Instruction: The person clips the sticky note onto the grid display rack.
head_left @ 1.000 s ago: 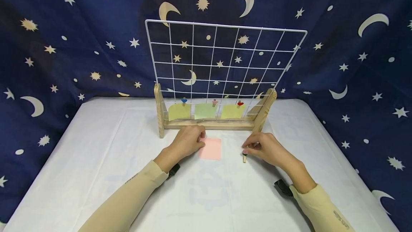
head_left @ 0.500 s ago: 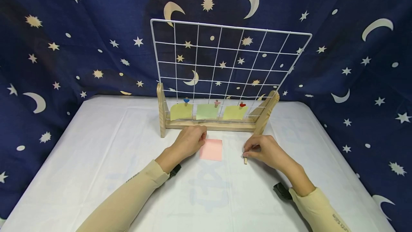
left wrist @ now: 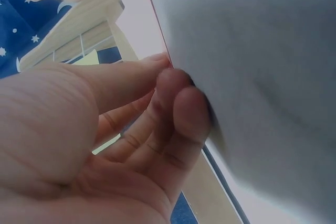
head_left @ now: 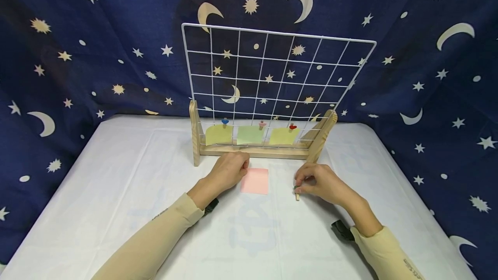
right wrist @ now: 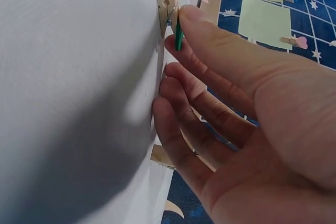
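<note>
A square pink sticky note lies flat on the white table. My left hand is at its upper left corner, thumb and curled fingertips on the note's edge in the left wrist view. To the right of the note, my right hand pinches a small wooden clothespin by its green-decorated end, between thumb and index finger. The clothespin's wooden tip points toward the front of the table. The other right fingers rest against the table surface.
Behind the hands stands a white wire grid in a wooden stand. Clothespins with blue, pink and red hearts hold a yellow note, a green note and another yellow note on its lower rows. A starry blue curtain hangs behind.
The right fingers have shifted slightly on the clothespin, which has turned a little and moved slightly toward the front. The left hand stays at the pink note. The head view has shifted slightly.
</note>
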`<state>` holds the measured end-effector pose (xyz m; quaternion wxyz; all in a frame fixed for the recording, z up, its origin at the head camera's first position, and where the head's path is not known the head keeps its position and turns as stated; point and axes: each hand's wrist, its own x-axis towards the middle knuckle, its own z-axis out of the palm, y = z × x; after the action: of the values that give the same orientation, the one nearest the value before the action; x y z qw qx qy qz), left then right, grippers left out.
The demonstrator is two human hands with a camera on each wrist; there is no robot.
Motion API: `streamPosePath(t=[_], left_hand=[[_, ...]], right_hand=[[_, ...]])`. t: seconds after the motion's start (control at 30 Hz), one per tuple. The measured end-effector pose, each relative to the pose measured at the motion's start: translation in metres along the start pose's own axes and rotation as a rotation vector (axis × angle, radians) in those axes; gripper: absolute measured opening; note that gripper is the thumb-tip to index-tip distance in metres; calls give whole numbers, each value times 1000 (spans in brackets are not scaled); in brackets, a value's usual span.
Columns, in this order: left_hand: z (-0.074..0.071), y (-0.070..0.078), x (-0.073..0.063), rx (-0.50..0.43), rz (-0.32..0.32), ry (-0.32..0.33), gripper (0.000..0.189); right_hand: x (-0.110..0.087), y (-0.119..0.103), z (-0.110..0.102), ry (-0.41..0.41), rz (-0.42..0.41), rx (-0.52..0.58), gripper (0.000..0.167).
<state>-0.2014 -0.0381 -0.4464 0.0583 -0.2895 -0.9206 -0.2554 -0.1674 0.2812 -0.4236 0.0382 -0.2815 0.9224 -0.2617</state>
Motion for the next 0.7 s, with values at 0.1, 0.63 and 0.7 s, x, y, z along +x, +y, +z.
streamPosePath(t=[0.1, 0.63, 0.7], left_hand=[[0, 0, -1, -16, 13, 1, 18], [2, -2, -2, 14, 76, 64, 19], [1, -1, -1, 19, 72, 64, 20]], right_hand=[[-1, -1, 0, -10, 5, 7, 15], [-1, -3, -2, -49, 52, 66, 17], [-1, -2, -2, -48, 54, 90, 17]])
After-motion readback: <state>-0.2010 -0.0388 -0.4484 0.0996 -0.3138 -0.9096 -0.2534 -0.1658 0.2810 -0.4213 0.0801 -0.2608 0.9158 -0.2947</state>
